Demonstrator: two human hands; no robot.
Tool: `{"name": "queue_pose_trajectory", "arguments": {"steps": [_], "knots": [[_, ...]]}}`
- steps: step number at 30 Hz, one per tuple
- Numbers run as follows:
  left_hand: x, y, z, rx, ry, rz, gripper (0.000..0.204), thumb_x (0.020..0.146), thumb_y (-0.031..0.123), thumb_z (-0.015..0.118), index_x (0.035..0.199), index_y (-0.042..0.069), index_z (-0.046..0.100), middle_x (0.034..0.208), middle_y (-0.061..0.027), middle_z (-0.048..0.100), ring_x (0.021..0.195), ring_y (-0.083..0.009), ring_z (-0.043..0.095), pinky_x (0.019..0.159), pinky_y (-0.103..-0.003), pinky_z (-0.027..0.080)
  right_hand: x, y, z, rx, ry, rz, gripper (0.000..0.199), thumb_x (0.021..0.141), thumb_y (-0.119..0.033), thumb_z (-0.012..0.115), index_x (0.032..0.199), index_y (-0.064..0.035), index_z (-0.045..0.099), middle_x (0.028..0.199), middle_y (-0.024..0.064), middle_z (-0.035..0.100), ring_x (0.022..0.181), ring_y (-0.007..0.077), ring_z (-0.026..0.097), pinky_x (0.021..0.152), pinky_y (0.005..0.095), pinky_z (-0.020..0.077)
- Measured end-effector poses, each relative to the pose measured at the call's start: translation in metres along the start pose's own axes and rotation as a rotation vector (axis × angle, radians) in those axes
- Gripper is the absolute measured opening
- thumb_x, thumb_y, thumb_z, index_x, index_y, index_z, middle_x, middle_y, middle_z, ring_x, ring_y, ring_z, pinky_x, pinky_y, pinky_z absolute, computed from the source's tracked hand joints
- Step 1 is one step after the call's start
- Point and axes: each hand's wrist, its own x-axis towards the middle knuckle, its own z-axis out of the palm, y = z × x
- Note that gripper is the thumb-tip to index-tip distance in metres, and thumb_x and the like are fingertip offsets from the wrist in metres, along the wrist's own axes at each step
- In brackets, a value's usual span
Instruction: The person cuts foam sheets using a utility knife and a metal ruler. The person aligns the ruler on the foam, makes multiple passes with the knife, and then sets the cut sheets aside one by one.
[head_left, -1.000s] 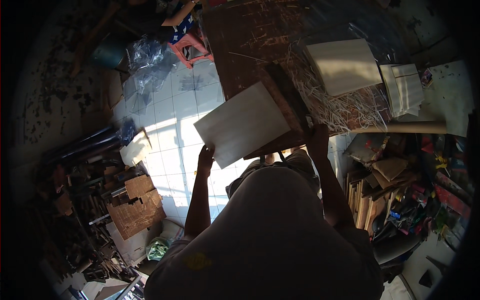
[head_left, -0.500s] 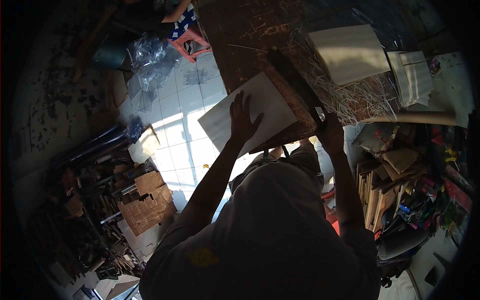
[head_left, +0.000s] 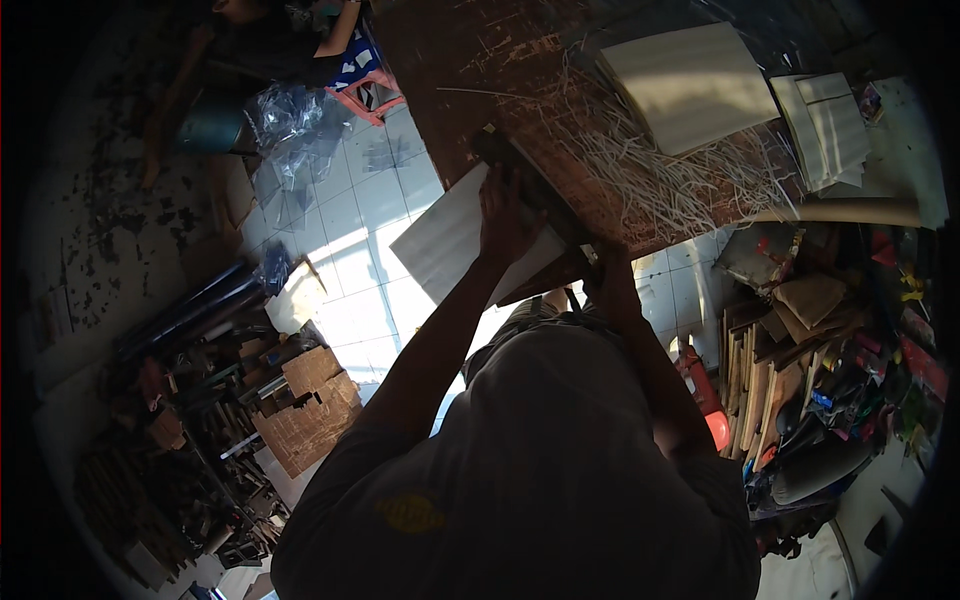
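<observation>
A pale sheet or thin stack of sheets (head_left: 440, 240) lies at the near left corner of the brown worktable, jutting past its edge. My left hand (head_left: 505, 220) presses on it from above, fingers stretched out, their tips close to a long dark bar (head_left: 540, 185). The bar runs slantwise along the sheet's right side, with a small light patch near its lower end. At that lower end my right hand (head_left: 612, 275) is closed round the bar; its fingers are partly in shadow. I cannot tell exactly what kind of tool the bar is.
Thin pale offcut strips (head_left: 640, 180) are heaped on the worktable (head_left: 450, 60). Beyond them lie a stack of pale sheets (head_left: 690, 85) and a smaller stack (head_left: 820, 135). Board scraps (head_left: 310, 410) pile up left, upright boards (head_left: 750, 380) right. Another person (head_left: 270, 45) is at the far left.
My right hand has brought the dark bar left and nearer, onto the sheet's right side. My left hand has shifted slightly right, and the view has moved a little.
</observation>
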Motion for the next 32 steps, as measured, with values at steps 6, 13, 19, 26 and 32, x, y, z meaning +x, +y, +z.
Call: {"name": "queue_pose_trajectory", "arguments": {"steps": [6, 13, 19, 26, 32], "knots": [[0.002, 0.000, 0.004, 0.134, -0.061, -0.001, 0.099, 0.091, 0.051, 0.073, 0.164, 0.002, 0.026, 0.171, -0.0281, 0.015, 0.159, -0.0444, 0.015, 0.125, -0.065, 0.019, -0.012, -0.008, 0.006, -0.272, 0.236, -0.237, 0.042, 0.087, -0.012, 0.081, 0.122, -0.0018, 0.059, 0.129, 0.0217, 0.054, 0.117, 0.0428, 0.054, 0.093, 0.0503, 0.0490], [0.002, 0.003, 0.002, 0.122, -0.084, -0.020, 0.100, 0.092, 0.052, 0.071, 0.164, 0.001, 0.024, 0.171, -0.0282, 0.015, 0.160, -0.0433, 0.015, 0.125, -0.066, 0.017, -0.006, 0.004, 0.008, -0.106, 0.250, -0.312, 0.037, 0.086, -0.012, 0.084, 0.110, -0.0017, 0.058, 0.125, 0.0208, 0.056, 0.111, 0.0421, 0.058, 0.090, 0.0486, 0.0505], [0.001, -0.001, 0.001, 0.155, -0.087, 0.002, 0.111, 0.086, 0.059, 0.076, 0.164, 0.000, 0.023, 0.170, -0.0292, 0.014, 0.160, -0.0445, 0.013, 0.125, -0.066, 0.016, -0.004, 0.010, 0.012, -0.088, 0.220, -0.280, 0.042, 0.083, -0.013, 0.086, 0.110, -0.0020, 0.057, 0.124, 0.0210, 0.055, 0.107, 0.0403, 0.060, 0.086, 0.0470, 0.0528], [0.006, 0.015, -0.016, 0.116, -0.177, -0.029, 0.135, 0.069, 0.069, 0.086, 0.163, -0.003, 0.020, 0.169, -0.0310, 0.010, 0.159, -0.0451, 0.011, 0.127, -0.063, 0.013, -0.004, 0.013, 0.012, -0.124, 0.278, -0.318, 0.043, 0.083, -0.016, 0.088, 0.109, -0.0029, 0.056, 0.122, 0.0201, 0.056, 0.106, 0.0384, 0.060, 0.083, 0.0461, 0.0535], [0.004, 0.012, -0.015, 0.099, -0.174, -0.038, 0.138, 0.068, 0.072, 0.085, 0.164, -0.001, 0.018, 0.170, -0.0302, 0.009, 0.160, -0.0438, 0.009, 0.127, -0.064, 0.011, -0.001, 0.016, 0.013, -0.102, 0.288, -0.356, 0.045, 0.082, -0.018, 0.089, 0.109, -0.0045, 0.055, 0.123, 0.0192, 0.057, 0.104, 0.0374, 0.060, 0.083, 0.0458, 0.0532]]}}
